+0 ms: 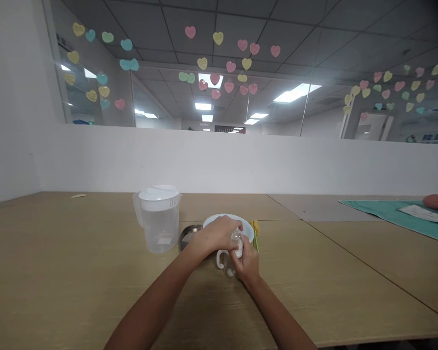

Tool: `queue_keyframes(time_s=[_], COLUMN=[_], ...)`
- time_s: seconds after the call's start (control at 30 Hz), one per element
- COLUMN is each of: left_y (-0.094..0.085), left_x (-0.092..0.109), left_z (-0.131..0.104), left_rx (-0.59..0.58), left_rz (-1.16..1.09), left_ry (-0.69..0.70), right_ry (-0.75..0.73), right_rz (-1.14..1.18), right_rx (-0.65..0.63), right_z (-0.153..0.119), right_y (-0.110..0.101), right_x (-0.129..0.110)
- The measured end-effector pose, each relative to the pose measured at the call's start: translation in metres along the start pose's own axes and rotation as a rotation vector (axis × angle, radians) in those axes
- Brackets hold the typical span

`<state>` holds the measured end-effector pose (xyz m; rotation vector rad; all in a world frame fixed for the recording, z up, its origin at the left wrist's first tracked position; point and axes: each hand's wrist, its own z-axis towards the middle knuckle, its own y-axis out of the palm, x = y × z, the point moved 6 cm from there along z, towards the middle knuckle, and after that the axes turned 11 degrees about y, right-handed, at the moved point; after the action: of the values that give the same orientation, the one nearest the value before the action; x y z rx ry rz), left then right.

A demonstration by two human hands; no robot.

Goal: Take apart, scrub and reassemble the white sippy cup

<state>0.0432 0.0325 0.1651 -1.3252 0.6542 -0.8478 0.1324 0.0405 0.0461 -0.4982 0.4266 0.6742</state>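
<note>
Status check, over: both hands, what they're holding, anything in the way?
Left hand, right hand: both gripping. Held: small clear-and-white item, mostly covered. White plate close beyond; lidded pitcher left, apart.

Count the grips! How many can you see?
2: the left grip is in front of the plate; the right grip is lower in view. Both are on the clear item.

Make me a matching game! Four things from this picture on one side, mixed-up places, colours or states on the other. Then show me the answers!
1. pitcher
2. clear-and-white object
3. cloth
4. plate

A. teal, at the far right
B. round and white
C. topped by a white lid
D. held by the left hand and right hand

Right pairs: 1-C, 2-D, 3-A, 4-B
</note>
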Motion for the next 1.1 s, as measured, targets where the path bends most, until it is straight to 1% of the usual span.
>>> queue_keyframes(time_s=[0.23,0.3,0.43,0.5,0.63,0.77,0.93,1.0,1.1], left_y=[0.004,0.008,0.019,0.019,0.013,0.008,0.0,-0.01,-0.025], left_x=[-0.013,-0.018,-0.027,-0.029,-0.025,-0.017,-0.009,-0.006,-0.003], left_z=[0.004,0.005,0.007,0.008,0.012,0.012,-0.005,-0.014,-0.022], left_rx=[0.006,-0.031,-0.131,-0.132,-0.108,-0.116,-0.164,-0.123,-0.002], left_rz=[-0.083,-0.138,-0.336,-0.325,-0.156,-0.1,-0.089,-0.102,-0.104], left_ry=[0.021,0.022,-0.002,0.002,0.027,0.021,0.028,0.052,0.085], right_ry=[0.065,0.09,0.11,0.111,0.111,0.11,0.07,0.062,0.056], right_rz=[-0.03,-0.037,-0.04,-0.036,-0.019,-0.007,0.054,0.061,0.059], right_rx=[-0.001,-0.009,-0.023,-0.01,-0.01,-0.019,-0.069,-0.071,-0.058], right_z=[0.001,0.002,0.002,0.002,0.002,0.001,-0.001,-0.003,-0.003], right_y=[0.001,0.002,0.002,0.002,0.003,0.003,0.007,0.008,0.009], right_x=[0.002,0.003,0.004,0.004,0.004,0.006,0.01,0.012,0.014])
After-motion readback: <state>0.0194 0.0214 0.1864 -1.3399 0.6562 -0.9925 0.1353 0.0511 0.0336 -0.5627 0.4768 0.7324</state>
